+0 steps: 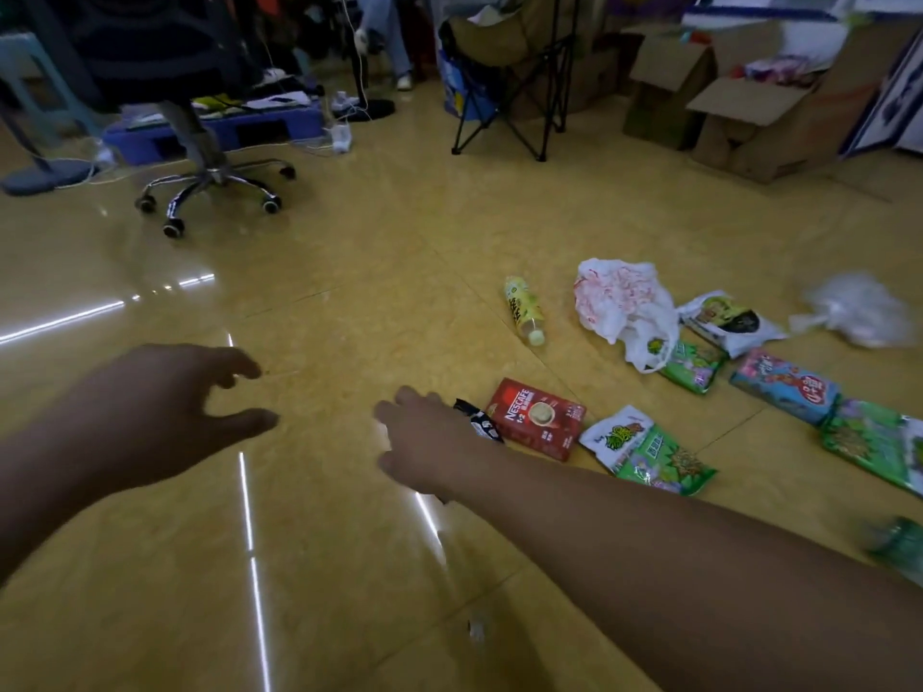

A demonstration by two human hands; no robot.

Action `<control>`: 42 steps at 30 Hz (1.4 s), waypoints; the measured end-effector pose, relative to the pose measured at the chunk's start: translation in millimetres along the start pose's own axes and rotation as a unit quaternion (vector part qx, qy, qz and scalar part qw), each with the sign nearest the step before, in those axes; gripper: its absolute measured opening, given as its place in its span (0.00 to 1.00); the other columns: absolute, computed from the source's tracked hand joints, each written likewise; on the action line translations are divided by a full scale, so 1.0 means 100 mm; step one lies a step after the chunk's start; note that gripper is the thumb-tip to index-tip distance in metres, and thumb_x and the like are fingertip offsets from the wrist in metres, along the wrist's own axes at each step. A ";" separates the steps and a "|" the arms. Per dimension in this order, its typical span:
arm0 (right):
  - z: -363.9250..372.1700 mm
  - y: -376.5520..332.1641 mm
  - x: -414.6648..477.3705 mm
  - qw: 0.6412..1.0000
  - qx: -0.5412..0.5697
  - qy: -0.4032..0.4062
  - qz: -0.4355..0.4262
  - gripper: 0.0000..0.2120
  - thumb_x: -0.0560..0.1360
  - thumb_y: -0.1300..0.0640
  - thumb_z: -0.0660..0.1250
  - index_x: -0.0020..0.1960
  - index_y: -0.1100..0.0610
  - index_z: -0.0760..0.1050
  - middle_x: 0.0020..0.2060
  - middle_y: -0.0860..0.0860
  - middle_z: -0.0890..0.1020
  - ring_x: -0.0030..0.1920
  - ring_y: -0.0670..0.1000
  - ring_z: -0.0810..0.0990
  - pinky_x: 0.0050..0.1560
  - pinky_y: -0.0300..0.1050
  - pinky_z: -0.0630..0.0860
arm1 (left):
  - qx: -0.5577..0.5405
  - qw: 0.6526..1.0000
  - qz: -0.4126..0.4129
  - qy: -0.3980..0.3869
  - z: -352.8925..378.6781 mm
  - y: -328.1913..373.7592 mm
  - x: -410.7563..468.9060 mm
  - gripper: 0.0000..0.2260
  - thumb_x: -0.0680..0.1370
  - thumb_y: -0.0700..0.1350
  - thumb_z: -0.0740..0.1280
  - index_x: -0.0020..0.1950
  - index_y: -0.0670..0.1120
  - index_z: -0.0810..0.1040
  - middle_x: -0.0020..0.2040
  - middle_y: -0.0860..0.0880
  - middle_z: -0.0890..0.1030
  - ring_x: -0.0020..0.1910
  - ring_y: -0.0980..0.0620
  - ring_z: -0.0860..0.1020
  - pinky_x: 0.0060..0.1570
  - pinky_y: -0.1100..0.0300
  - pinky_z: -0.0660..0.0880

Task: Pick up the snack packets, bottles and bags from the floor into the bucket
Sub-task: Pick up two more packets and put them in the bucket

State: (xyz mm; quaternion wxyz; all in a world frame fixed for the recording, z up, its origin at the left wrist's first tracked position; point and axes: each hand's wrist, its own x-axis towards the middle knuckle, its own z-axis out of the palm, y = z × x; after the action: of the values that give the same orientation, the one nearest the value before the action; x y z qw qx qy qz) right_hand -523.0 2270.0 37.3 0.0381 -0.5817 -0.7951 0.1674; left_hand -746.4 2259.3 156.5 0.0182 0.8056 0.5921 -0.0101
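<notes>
Litter lies on the yellow floor at the right. A yellow bottle (pixel 523 308) lies on its side beside a white plastic bag with red print (pixel 622 302). A red Nescafe box (pixel 537 417) lies next to a small black-and-white packet (pixel 480 421). Several green snack packets (pixel 649 454) and a blue packet (pixel 784 387) lie further right. My right hand (pixel 424 442) reaches out over the floor just left of the black packet, fingers relaxed, holding nothing. My left hand (pixel 165 407) hovers open at the left, thumb and fingers spread. No bucket is in view.
An office chair (pixel 215 177) on castors stands at the back left, a folding camp chair (pixel 514 77) at the back middle, open cardboard boxes (pixel 749 107) at the back right. A second white bag (pixel 859 312) and a green bottle (pixel 899 546) lie at the right edge. A person's legs show far back.
</notes>
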 end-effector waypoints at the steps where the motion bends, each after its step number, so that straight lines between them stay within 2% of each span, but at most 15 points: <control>1: 0.00 0.17 -0.03 1.000 -0.005 -0.009 0.023 0.21 0.77 0.52 0.64 0.67 0.56 0.66 0.62 0.56 0.68 0.61 0.61 0.70 0.54 0.54 0.72 | -0.014 1.000 0.001 -0.013 -0.01 0.25 0.09 0.22 0.68 0.66 0.71 0.58 0.63 0.74 0.51 0.58 0.79 0.48 0.55 0.79 0.47 0.54 0.79; 4: 0.03 0.67 -0.16 0.996 -0.007 -0.028 0.085 0.25 0.75 0.47 0.67 0.67 0.56 0.66 0.61 0.57 0.69 0.60 0.61 0.72 0.52 0.52 0.72 | -0.010 0.998 0.015 -0.060 0.25 0.68 0.52 0.27 0.71 0.65 0.69 0.66 0.55 0.73 0.61 0.51 0.79 0.57 0.50 0.77 0.54 0.53 0.77; 10: 0.09 1.56 -0.45 0.980 -0.003 -0.028 0.197 0.37 0.69 0.37 0.70 0.72 0.53 0.64 0.63 0.57 0.70 0.61 0.60 0.73 0.58 0.54 0.74 | -0.007 0.993 0.035 -0.115 1.04 1.35 1.23 0.35 0.69 0.65 0.71 0.72 0.53 0.67 0.65 0.46 0.75 0.62 0.46 0.74 0.57 0.49 0.75; 14: 0.24 2.10 -0.61 0.967 -0.011 -0.064 0.245 0.45 0.67 0.34 0.71 0.75 0.52 0.57 0.65 0.57 0.67 0.63 0.62 0.71 0.61 0.55 0.73 | -0.034 0.987 0.016 -0.156 1.51 1.61 1.46 0.44 0.67 0.64 0.74 0.77 0.53 0.57 0.72 0.42 0.66 0.67 0.40 0.70 0.62 0.46 0.72; 17: 0.38 2.48 -0.75 0.952 -0.038 -0.121 0.280 0.51 0.66 0.31 0.70 0.78 0.52 0.51 0.74 0.61 0.59 0.71 0.65 0.64 0.68 0.58 0.67 | -0.033 0.983 0.008 -0.179 1.81 1.73 1.55 0.52 0.65 0.65 0.75 0.79 0.55 0.46 0.77 0.38 0.55 0.74 0.35 0.59 0.69 0.42 0.66; 21: 0.53 2.85 -0.92 0.928 -0.021 -0.162 0.334 0.57 0.64 0.30 0.70 0.79 0.47 0.40 0.78 0.60 0.42 0.75 0.70 0.51 0.68 0.63 0.65 | -0.064 0.975 -0.008 -0.213 2.23 1.82 1.63 0.59 0.63 0.66 0.75 0.76 0.62 0.32 0.78 0.40 0.35 0.76 0.32 0.41 0.72 0.37 0.54; 24: 0.64 3.04 -1.07 0.918 -0.002 -0.165 0.361 0.59 0.63 0.30 0.72 0.78 0.45 0.37 0.77 0.58 0.35 0.76 0.70 0.44 0.70 0.67 0.62 | -0.083 0.971 -0.029 -0.221 2.48 1.88 1.66 0.61 0.63 0.65 0.77 0.74 0.64 0.29 0.76 0.40 0.30 0.75 0.30 0.38 0.73 0.35 0.52; 30: 0.79 3.22 -1.18 0.911 0.025 -0.160 0.378 0.63 0.61 0.29 0.72 0.76 0.44 0.30 0.75 0.58 0.29 0.76 0.68 0.38 0.70 0.69 0.60 | -0.075 0.969 -0.038 -0.233 2.74 1.95 1.55 0.57 0.66 0.61 0.76 0.75 0.62 0.32 0.77 0.40 0.33 0.75 0.30 0.38 0.70 0.33 0.54; 33: 0.85 3.22 -1.14 0.915 0.033 -0.162 0.368 0.64 0.61 0.28 0.71 0.76 0.45 0.29 0.75 0.59 0.30 0.76 0.67 0.38 0.71 0.69 0.59 | -0.060 0.977 -0.030 -0.203 2.81 1.91 1.51 0.52 0.70 0.56 0.75 0.77 0.62 0.37 0.78 0.39 0.41 0.75 0.31 0.45 0.69 0.35 0.62; 36: 0.91 3.18 -1.08 0.916 0.031 -0.166 0.364 0.62 0.63 0.29 0.71 0.77 0.44 0.30 0.76 0.60 0.33 0.76 0.68 0.39 0.71 0.68 0.57 | -0.036 0.982 -0.022 -0.185 2.81 1.89 1.46 0.41 0.73 0.54 0.71 0.78 0.62 0.48 0.77 0.41 0.51 0.74 0.34 0.52 0.64 0.39 0.70; 39: 0.95 3.16 -1.03 0.915 0.001 -0.152 0.374 0.59 0.64 0.33 0.73 0.77 0.43 0.34 0.77 0.61 0.41 0.76 0.69 0.45 0.69 0.66 0.62 | 0.001 0.984 0.000 -0.180 2.80 1.90 1.36 0.32 0.77 0.56 0.66 0.77 0.60 0.56 0.75 0.44 0.57 0.73 0.37 0.55 0.61 0.41 0.73; 42: 0.95 3.13 -1.01 0.914 -0.025 -0.144 0.380 0.58 0.65 0.38 0.75 0.78 0.44 0.37 0.74 0.62 0.50 0.72 0.66 0.55 0.64 0.60 0.69 | 0.035 0.985 -0.002 -0.166 2.82 1.88 1.27 0.32 0.78 0.52 0.65 0.78 0.60 0.52 0.75 0.45 0.56 0.72 0.39 0.57 0.56 0.44 0.76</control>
State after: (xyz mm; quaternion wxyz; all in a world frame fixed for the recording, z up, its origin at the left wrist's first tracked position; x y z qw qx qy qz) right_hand -229.7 2238.2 -135.5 -0.1580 -0.8100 -0.5152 0.2314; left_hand -528.0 2312.4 -127.3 0.0881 0.7918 0.5815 -0.1648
